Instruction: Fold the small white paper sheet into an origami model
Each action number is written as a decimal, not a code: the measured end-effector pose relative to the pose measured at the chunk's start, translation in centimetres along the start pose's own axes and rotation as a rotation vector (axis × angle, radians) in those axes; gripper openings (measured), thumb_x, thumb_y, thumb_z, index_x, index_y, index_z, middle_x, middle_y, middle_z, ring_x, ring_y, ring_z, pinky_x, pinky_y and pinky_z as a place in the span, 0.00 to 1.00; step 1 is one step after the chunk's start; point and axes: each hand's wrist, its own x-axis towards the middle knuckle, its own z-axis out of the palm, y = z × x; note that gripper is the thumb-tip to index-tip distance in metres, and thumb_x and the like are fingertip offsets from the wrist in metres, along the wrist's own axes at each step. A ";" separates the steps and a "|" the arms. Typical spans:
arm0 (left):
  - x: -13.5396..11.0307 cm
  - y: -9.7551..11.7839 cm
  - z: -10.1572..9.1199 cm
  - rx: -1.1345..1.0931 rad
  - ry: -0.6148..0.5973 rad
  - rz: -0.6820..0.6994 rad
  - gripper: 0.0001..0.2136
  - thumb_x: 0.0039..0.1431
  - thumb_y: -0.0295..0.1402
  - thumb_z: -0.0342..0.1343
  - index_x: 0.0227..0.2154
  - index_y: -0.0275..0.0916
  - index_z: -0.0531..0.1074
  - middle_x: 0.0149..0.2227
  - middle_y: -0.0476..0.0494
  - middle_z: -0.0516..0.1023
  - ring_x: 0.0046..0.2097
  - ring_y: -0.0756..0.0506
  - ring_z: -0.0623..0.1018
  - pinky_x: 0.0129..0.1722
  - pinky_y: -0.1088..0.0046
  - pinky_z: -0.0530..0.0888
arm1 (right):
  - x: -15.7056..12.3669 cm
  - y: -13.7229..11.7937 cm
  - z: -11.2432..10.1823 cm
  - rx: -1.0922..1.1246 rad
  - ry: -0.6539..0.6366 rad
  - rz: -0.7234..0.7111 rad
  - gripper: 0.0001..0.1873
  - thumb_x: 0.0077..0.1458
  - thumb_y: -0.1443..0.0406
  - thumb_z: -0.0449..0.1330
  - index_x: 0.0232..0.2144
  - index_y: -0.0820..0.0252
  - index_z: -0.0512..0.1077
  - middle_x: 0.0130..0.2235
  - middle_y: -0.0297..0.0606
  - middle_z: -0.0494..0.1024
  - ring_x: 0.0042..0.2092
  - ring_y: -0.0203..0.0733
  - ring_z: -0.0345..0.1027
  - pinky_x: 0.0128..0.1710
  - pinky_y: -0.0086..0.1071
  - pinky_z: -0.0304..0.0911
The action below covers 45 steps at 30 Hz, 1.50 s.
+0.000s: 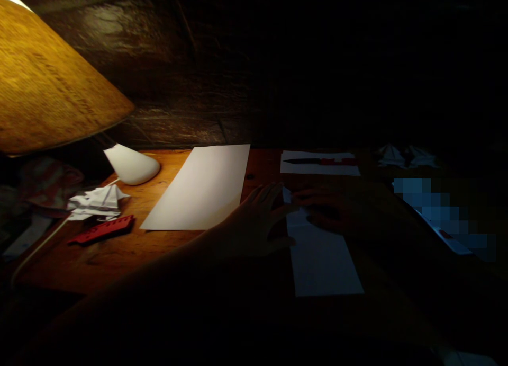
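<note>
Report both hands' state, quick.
Left hand: open, fingers spread, at the left edge of the creased paper.
Right hand: over that paper's far end; too dark to tell open or closed.

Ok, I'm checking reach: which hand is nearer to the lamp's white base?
Left. The left hand is right of the white base, with the large white sheet between them; the right hand is farther right, beyond the left hand.

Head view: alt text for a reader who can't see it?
A person's left hand and right hand touch a pale sheet on a dim wooden table. At left, a lit lamp shines on another sheet; beyond the hands, a knife lies on paper.
</note>
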 end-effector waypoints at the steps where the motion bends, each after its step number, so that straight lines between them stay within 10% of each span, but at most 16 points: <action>1: 0.1 -0.2 -0.1 -0.010 -0.001 0.013 0.32 0.63 0.54 0.58 0.65 0.45 0.63 0.69 0.31 0.57 0.70 0.29 0.59 0.65 0.45 0.63 | 0.0 0.1 0.0 -0.003 0.008 -0.008 0.21 0.64 0.64 0.61 0.59 0.52 0.72 0.64 0.44 0.72 0.64 0.50 0.66 0.61 0.53 0.63; 9: 1.5 -2.1 -0.8 -0.046 0.105 -0.091 0.24 0.62 0.44 0.62 0.55 0.35 0.67 0.56 0.34 0.73 0.57 0.34 0.72 0.58 0.53 0.70 | 0.3 -0.6 -0.5 -0.021 -0.042 0.029 0.22 0.64 0.62 0.60 0.60 0.51 0.72 0.64 0.43 0.72 0.65 0.51 0.65 0.62 0.53 0.63; 45: 1.2 -0.5 0.1 -0.131 0.091 -0.078 0.23 0.61 0.43 0.64 0.54 0.38 0.66 0.61 0.34 0.68 0.62 0.33 0.70 0.60 0.48 0.72 | 0.2 0.0 -0.3 -0.004 -0.058 0.002 0.16 0.63 0.64 0.62 0.53 0.53 0.75 0.65 0.42 0.71 0.65 0.51 0.63 0.62 0.53 0.60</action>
